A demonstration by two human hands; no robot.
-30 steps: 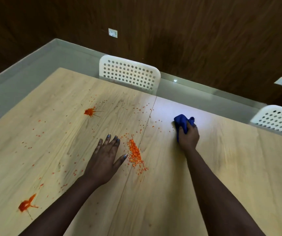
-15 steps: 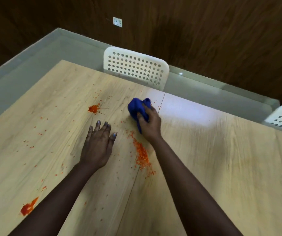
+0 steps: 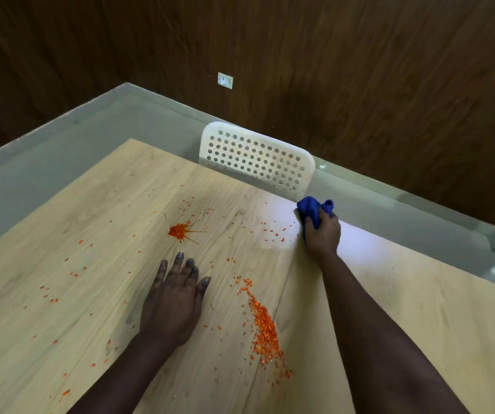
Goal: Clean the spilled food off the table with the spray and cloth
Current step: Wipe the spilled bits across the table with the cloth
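Nearest the camera, 2 bare forearms reach out over the light wood table (image 3: pixel 61 264). Between them lies a long heap of orange crumbs (image 3: pixel 265 327), running away from the camera just right of the left hand (image 3: pixel 174 306). That hand rests flat, palm down, on the tabletop, its fingers (image 3: pixel 180 264) straight and slightly spread, holding nothing; the heap is close beside its thumb side but not touching it. Just beyond the fingertips sits an orange splat (image 3: pixel 179 231) with thin streaks, and small orange specks are scattered across the wood around it and off to the left. Farther out, the right hand (image 3: pixel 322 236) presses down near the table's far edge, its fingers curled tightly over a bunched blue cloth (image 3: pixel 312 210), which bulges out past the knuckles. A few loose crumbs lie just left of it. Behind the table stands a white perforated chair (image 3: pixel 255 159) against a dark wood wall.
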